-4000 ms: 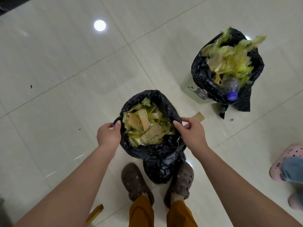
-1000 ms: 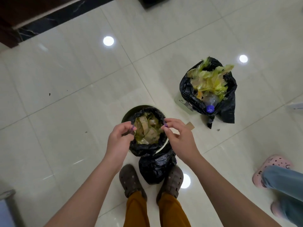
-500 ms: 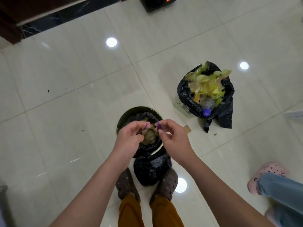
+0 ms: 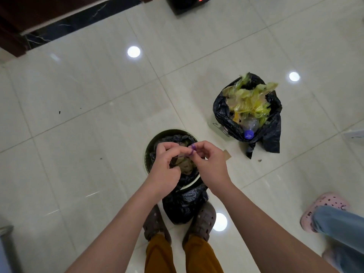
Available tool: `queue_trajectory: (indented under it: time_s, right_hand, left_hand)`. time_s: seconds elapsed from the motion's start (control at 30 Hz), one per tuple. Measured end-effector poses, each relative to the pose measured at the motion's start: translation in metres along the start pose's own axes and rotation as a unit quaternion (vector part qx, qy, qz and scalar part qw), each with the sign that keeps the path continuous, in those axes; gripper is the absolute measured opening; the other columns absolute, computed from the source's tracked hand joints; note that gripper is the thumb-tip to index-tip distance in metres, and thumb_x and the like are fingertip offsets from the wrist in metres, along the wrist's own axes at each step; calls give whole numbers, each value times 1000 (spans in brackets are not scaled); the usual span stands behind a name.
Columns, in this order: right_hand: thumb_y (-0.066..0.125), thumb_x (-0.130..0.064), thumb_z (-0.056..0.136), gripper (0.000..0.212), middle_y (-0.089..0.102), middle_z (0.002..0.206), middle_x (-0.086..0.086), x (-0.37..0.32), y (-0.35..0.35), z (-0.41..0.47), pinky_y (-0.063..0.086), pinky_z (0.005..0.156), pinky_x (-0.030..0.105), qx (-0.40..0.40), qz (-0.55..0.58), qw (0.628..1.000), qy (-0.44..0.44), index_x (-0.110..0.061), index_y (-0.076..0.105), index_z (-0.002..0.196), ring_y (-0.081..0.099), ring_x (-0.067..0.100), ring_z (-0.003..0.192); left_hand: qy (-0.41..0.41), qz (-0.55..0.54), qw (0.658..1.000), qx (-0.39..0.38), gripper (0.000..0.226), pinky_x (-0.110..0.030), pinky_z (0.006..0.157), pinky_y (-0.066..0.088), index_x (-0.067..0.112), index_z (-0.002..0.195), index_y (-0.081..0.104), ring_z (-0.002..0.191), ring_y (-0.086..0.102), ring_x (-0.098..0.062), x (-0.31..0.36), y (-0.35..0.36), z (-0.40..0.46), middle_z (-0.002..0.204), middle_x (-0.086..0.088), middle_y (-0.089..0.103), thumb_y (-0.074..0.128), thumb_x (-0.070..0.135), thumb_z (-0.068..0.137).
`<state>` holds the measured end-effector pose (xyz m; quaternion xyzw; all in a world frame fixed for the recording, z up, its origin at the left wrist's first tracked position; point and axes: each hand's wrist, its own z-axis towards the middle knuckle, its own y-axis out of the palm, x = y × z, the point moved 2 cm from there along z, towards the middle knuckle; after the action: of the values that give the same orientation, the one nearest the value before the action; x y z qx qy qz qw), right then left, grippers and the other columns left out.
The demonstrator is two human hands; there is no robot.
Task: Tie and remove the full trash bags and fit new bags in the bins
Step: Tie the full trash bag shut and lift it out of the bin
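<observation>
A round dark bin (image 4: 152, 138) stands on the floor just in front of my feet. Its black trash bag (image 4: 177, 139) holds yellowish wrappers. My left hand (image 4: 164, 170) and my right hand (image 4: 209, 164) meet above the bin, each pinching the bag's gathered rim, so the opening is nearly closed. The loose lower part of the bag (image 4: 184, 205) hangs over the bin's near side between my shoes. A second black bag (image 4: 269, 127), open and heaped with yellow-green wrappers and a clear bottle with a purple cap (image 4: 249, 128), sits in a pale bin to the right.
Glossy pale floor tiles lie all around. Another person's pink clog (image 4: 325, 209) and jeans leg stand at the right edge. A small piece of cardboard (image 4: 226, 154) lies right of the near bin. A dark device with a red light (image 4: 187, 3) sits at the top, and a dark wall base at top left.
My hands have drawn the bag's rim from wide apart at the bin's sides to the middle, closing the opening over the wrappers. The view has risen and pulled back.
</observation>
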<state>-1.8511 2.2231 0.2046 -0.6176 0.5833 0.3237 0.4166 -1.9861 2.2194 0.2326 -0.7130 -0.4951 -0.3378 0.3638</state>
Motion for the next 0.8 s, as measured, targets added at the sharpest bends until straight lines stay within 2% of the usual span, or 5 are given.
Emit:
queue_trajectory:
  time_s: [0.17,0.33,0.47,0.6,0.8]
  right_hand:
    - [71,-5,85,22,67,87,-1,4,1,2,52,66,22,-34,-28,999,1,-26,68,90,55,14,72]
    - [69,-5,87,13,69,87,0,9,7,3,50,68,21,-10,-35,999,13,-18,72,89,58,10,70]
    - [72,-14,87,19,69,77,-2,10,9,4,53,70,27,13,-40,999,33,-29,69,75,61,13,71]
    - [71,-15,86,14,70,78,3,5,5,3,55,73,30,6,-15,999,43,-26,71,77,65,21,76]
    - [70,-15,88,10,65,62,-6,5,3,8,54,64,25,21,35,996,75,-21,72,81,58,8,60]
  left_hand:
    - [7,13,1000,15,65,3,85,32,29,99,68,118,44,-4,-5,-6,4,121,1,40,41,-27,81]
    - [27,51,998,-22,62,-2,88,36,30,100,69,120,43,-4,-9,-4,3,123,2,39,43,-23,83]
    - [49,63,991,103,50,-9,86,45,25,99,70,103,55,-4,-18,-16,14,113,4,56,46,-17,86]
    - [73,193,978,-26,46,-20,110,34,16,128,61,124,47,-5,-37,-9,26,130,6,56,57,-7,88]
    - [76,163,983,-30,18,-27,95,49,16,106,73,102,64,-7,-44,-4,43,105,4,72,60,12,94]
